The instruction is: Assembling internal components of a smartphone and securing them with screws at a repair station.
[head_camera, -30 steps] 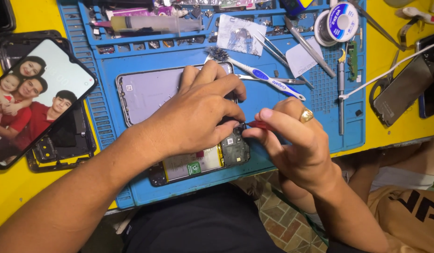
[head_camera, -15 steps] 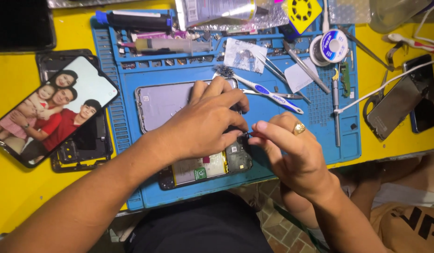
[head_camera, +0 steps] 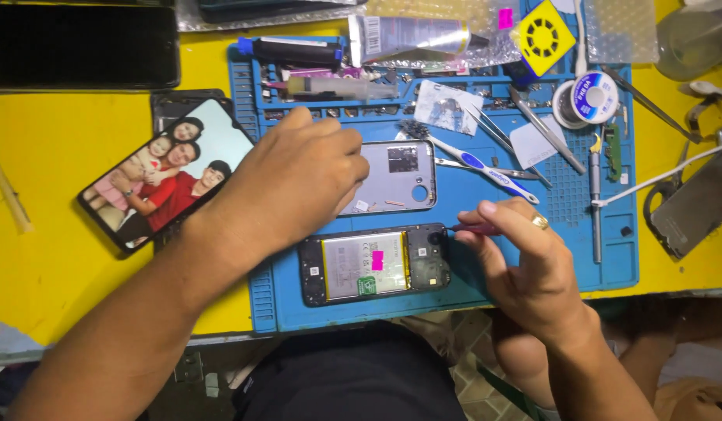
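An opened phone [head_camera: 373, 265] lies on the blue work mat [head_camera: 603, 265], back side up, with its battery and circuit board showing. My right hand [head_camera: 525, 269] pinches a thin red-handled screwdriver [head_camera: 474, 228], its tip at the phone's upper right corner. My left hand [head_camera: 295, 183] hovers over the left part of a grey back cover [head_camera: 396, 175] that lies just above the phone. Its fingers are bunched with the tips pointing down, and I cannot see whether they hold anything.
A phone showing a photo of people [head_camera: 170, 175] lies at the left on the yellow table [head_camera: 57, 156], with a dark phone [head_camera: 80, 47] above it. A toothbrush [head_camera: 486, 168], tweezers [head_camera: 544, 129], a solder spool [head_camera: 591, 97], glue tubes [head_camera: 408, 35] and a white cable [head_camera: 665, 175] crowd the mat's top and right.
My left hand has lifted off the opened phone and moved up and left onto the back cover. The phone is uncovered. My right hand keeps the screwdriver at the phone's corner.
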